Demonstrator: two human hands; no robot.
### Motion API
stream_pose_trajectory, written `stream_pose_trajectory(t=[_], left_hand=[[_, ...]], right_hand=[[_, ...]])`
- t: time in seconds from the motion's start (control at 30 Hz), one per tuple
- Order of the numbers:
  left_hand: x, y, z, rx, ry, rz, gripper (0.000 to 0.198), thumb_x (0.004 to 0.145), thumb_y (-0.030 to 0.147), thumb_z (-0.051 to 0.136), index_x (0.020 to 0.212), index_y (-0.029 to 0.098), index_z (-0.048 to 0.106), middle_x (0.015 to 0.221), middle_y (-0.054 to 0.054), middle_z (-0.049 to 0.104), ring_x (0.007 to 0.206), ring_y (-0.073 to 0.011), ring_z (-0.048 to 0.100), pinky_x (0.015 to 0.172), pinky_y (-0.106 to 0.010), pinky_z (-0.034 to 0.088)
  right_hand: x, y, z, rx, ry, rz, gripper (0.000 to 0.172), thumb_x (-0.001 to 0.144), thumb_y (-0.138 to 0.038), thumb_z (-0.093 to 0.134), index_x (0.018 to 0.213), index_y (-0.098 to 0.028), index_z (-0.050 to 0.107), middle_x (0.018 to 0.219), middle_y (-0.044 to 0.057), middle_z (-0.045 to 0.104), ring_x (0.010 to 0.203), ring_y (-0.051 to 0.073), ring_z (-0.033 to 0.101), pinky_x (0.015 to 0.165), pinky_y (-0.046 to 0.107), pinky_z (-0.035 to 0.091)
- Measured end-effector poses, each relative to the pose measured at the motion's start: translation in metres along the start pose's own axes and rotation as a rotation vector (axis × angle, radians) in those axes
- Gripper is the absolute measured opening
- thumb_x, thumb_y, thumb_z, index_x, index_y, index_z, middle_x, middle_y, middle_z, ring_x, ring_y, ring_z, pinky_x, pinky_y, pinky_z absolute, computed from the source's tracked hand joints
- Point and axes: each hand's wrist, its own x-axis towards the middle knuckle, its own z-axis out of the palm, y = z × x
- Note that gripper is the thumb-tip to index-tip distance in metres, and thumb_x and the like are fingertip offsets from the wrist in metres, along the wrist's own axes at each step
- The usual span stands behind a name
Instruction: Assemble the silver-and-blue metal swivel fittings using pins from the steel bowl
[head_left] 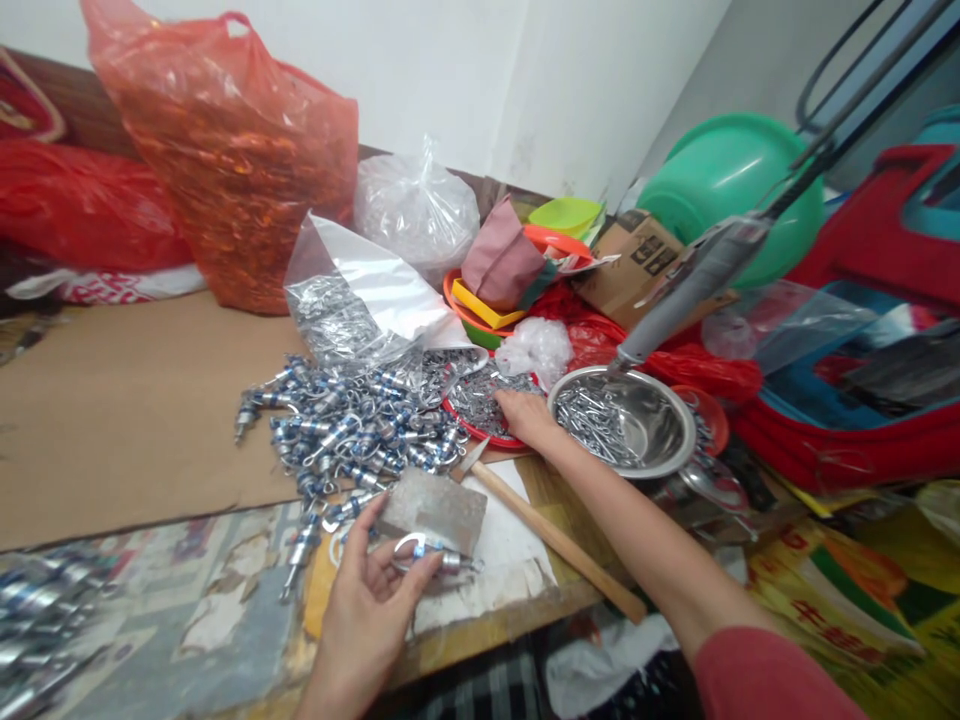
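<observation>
My left hand [375, 590] pinches a small metal hook fitting [431, 555] with a blue band between thumb and fingers. It is held just in front of a grey metal block [435, 505] on the bench. My right hand [525, 415] reaches into a red tray [469, 425] of small shiny metal parts [480, 395]. Its fingers look closed, and the fingertips are hidden among the parts. Behind the block lies a hammer [555, 540] with a wooden handle. A large pile of similar blue-banded hook fittings [345, 420] spreads left of the tray.
A steel bowl [660, 450] of metal pins stands right of the tray, under a grey lever handle [694, 285]. Plastic bags [240, 170] and a green basin [735, 190] are at the back. More blurred fittings [45, 610] lie at front left, near cardboard [127, 420].
</observation>
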Motion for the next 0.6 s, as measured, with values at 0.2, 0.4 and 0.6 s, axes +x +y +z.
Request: stream_pose_trajectory(t=[0.2, 0.4, 0.6], left_hand=[[0.002, -0.002, -0.004, -0.021, 0.079, 0.053, 0.086, 0.056, 0.024, 0.072, 0.128, 0.020, 0.025, 0.063, 0.005, 0.063, 0.064, -0.0159, 0.065, 0.067, -0.030, 0.053], [0.003, -0.003, -0.006, -0.050, 0.057, 0.060, 0.085, 0.057, 0.023, 0.071, 0.128, 0.021, 0.024, 0.063, 0.004, 0.063, 0.063, -0.0167, 0.065, 0.064, -0.031, 0.054], [0.004, -0.002, -0.007, -0.044, 0.031, 0.063, 0.085, 0.057, 0.023, 0.071, 0.128, 0.020, 0.024, 0.064, 0.003, 0.065, 0.063, -0.0161, 0.064, 0.064, -0.029, 0.054]], right_hand=[[-0.024, -0.024, -0.016, 0.223, 0.148, -0.042, 0.023, 0.079, -0.007, 0.043, 0.096, -0.011, 0.058, 0.100, 0.010, 0.058, 0.094, 0.017, 0.055, 0.080, 0.028, 0.042], [-0.096, -0.081, -0.019, 0.758, 0.060, -0.297, 0.013, 0.076, -0.009, 0.052, 0.077, -0.015, 0.063, 0.073, 0.001, 0.063, 0.066, 0.010, 0.058, 0.061, 0.020, 0.046], [-0.112, -0.099, -0.022, 0.704, -0.022, -0.460, 0.020, 0.072, -0.003, 0.056, 0.084, -0.016, 0.065, 0.076, 0.002, 0.066, 0.072, 0.012, 0.058, 0.068, 0.021, 0.043]])
